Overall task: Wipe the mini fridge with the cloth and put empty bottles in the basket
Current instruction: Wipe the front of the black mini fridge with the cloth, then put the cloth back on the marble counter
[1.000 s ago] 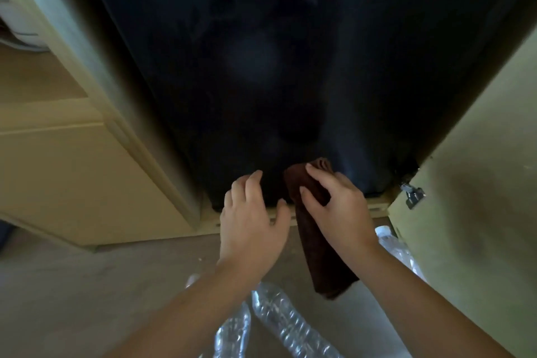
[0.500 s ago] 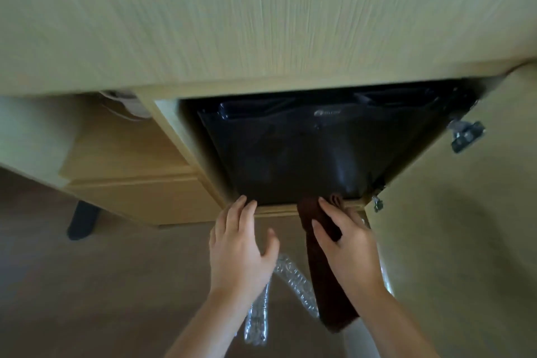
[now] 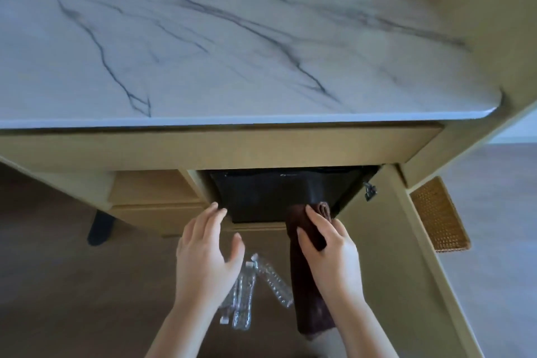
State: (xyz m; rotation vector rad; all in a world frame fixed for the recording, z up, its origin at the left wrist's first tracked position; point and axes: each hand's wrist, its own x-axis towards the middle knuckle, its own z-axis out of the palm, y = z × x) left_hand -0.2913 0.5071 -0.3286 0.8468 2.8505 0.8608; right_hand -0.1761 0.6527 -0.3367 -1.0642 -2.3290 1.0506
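From the head camera I look down over a marbled countertop (image 3: 232, 38) that fills the upper half from 9 to 3 o'clock. Below its front edge, just under centre, the black mini fridge (image 3: 276, 195) sits in its wooden recess with its door closed.

My left hand (image 3: 206, 253) is at about 7 o'clock, palm down, with the fingers straight and spread and holding nothing. Its fingertips reach the fridge's lower left corner, but I cannot tell whether they touch it.

My right hand (image 3: 328, 253) is at about 5 o'clock and grips the brown cloth (image 3: 308, 308) between thumb and fingers. The top of the cloth is bunched against the fridge's lower right corner and the rest hangs down toward 6 o'clock.

Between my forearms, clear plastic bottles (image 3: 273, 285) lie on the brown floor (image 3: 72, 299), on their sides and close together.

At 4 o'clock the cabinet door (image 3: 392, 241) stands open, with a metal hinge (image 3: 369, 190) at its inner edge. Beyond it, toward 3 o'clock, the woven basket (image 3: 438, 218) sits on the floor, well apart from the bottles. A dark leg (image 3: 100, 227) stands at 8 o'clock.
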